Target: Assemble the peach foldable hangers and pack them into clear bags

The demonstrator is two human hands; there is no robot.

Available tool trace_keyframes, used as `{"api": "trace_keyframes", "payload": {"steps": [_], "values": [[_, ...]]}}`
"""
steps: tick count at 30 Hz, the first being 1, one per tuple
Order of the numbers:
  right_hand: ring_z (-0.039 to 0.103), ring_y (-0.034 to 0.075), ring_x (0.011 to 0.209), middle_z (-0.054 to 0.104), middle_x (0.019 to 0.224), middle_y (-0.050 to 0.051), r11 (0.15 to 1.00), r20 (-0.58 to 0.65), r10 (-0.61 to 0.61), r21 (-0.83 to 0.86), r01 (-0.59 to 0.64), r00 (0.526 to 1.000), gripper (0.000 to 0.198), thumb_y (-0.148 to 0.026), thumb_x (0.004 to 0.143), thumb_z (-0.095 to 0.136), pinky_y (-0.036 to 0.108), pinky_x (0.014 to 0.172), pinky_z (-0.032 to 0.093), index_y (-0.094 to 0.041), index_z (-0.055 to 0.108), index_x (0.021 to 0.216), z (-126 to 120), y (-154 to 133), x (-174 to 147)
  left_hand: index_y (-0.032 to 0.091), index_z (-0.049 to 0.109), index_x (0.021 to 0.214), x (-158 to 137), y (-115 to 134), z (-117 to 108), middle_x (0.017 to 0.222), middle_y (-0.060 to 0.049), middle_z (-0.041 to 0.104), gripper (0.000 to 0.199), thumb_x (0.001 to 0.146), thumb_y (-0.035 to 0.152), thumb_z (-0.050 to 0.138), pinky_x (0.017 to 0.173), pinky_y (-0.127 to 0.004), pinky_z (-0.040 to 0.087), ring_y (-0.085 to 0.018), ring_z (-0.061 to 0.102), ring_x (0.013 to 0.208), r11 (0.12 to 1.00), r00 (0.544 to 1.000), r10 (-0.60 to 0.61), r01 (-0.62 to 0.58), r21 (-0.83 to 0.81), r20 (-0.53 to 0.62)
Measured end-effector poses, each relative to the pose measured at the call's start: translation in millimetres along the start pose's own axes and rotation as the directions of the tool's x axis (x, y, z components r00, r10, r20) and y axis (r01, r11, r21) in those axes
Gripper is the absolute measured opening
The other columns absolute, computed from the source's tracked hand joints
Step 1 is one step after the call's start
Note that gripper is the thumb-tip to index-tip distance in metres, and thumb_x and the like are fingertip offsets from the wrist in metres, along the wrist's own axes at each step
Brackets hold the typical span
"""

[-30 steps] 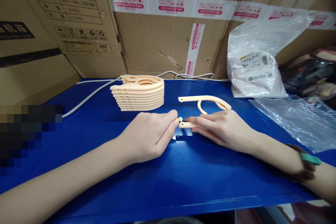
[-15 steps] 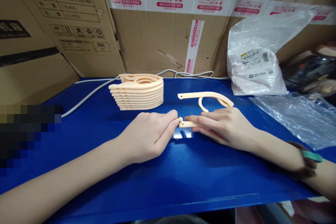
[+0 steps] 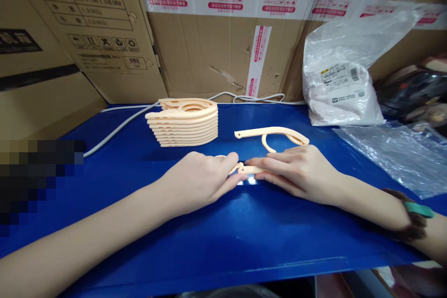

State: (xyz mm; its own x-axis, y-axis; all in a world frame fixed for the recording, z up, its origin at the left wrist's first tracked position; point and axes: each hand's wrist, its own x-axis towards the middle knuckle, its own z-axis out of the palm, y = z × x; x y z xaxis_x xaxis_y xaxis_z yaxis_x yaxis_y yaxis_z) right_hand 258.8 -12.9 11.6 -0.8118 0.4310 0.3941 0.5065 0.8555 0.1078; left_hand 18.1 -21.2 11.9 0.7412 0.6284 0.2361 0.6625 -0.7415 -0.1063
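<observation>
Just left of the table's middle, my left hand is closed, thumb and fingers pinching a small curved cream piece, perhaps a hook; most of it is hidden by the fingers. My right hand grips a cream plastic folding hanger. One curved hanger arm, with a hole at its end, sticks out beyond the right knuckles. The end of another arm pokes out from between the right fingers and meets the left hand's piece. Behind my left hand stands a neat stack of similar cream hangers.
A blue tabletop lies under everything, backed by cardboard boxes. A grey cable runs along the back left. At the right are a filled white plastic bag and a flat clear plastic sheet.
My left fingers have shifted slightly right and loosened a little, showing more of the curved piece. The hanger's far arm has tilted and come slightly nearer and left.
</observation>
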Motion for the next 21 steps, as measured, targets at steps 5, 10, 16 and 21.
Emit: {"api": "trace_keyframes", "payload": {"steps": [5,10,16,21], "values": [[0.070,0.014,0.066,0.076,0.086,0.003,0.999,0.007,0.020,0.026,-0.020,1.000,0.031,-0.034,0.102,0.041,0.023,0.057,0.043,-0.020,0.065,0.116,0.6,-0.1,0.0,0.016,0.051,0.087,-0.6,-1.5,4.1,0.063,-0.002,0.062,0.043,0.106,0.038,0.018,0.041,-0.027,0.026,-0.018,0.061,0.049,0.980,0.987,0.117,-0.096,0.175,-0.115],[0.069,0.012,0.066,0.076,0.087,0.002,0.993,0.009,0.040,0.115,-0.041,0.999,0.030,-0.033,0.102,0.043,0.022,0.058,0.042,-0.019,0.066,0.115,-0.5,0.3,0.3,0.018,0.051,0.079,-0.1,-0.6,1.9,0.057,0.000,0.056,0.045,0.106,0.032,0.018,0.041,-0.029,0.023,-0.017,0.055,0.045,0.942,0.968,0.179,-0.117,0.314,-0.177],[0.069,0.012,0.070,0.075,0.086,0.003,0.963,0.088,0.081,0.249,-0.101,0.993,0.031,-0.033,0.101,0.045,0.021,0.063,0.045,-0.018,0.065,0.119,-3.5,2.0,1.3,0.018,0.054,0.078,-0.8,0.9,-2.4,0.058,0.000,0.054,0.040,0.104,0.031,0.026,0.044,-0.030,0.027,-0.016,0.053,0.047,0.890,0.947,0.243,-0.131,0.437,-0.210],[0.069,0.013,0.071,0.075,0.091,0.004,0.950,0.141,0.078,0.291,-0.117,0.987,0.032,-0.035,0.101,0.045,0.022,0.064,0.046,-0.018,0.065,0.119,-5.0,2.2,1.8,0.017,0.056,0.078,-1.0,2.9,-2.9,0.061,0.000,0.055,0.032,0.100,0.032,0.037,0.046,-0.031,0.031,-0.017,0.055,0.051,0.899,0.944,0.237,-0.123,0.420,-0.231]]}}
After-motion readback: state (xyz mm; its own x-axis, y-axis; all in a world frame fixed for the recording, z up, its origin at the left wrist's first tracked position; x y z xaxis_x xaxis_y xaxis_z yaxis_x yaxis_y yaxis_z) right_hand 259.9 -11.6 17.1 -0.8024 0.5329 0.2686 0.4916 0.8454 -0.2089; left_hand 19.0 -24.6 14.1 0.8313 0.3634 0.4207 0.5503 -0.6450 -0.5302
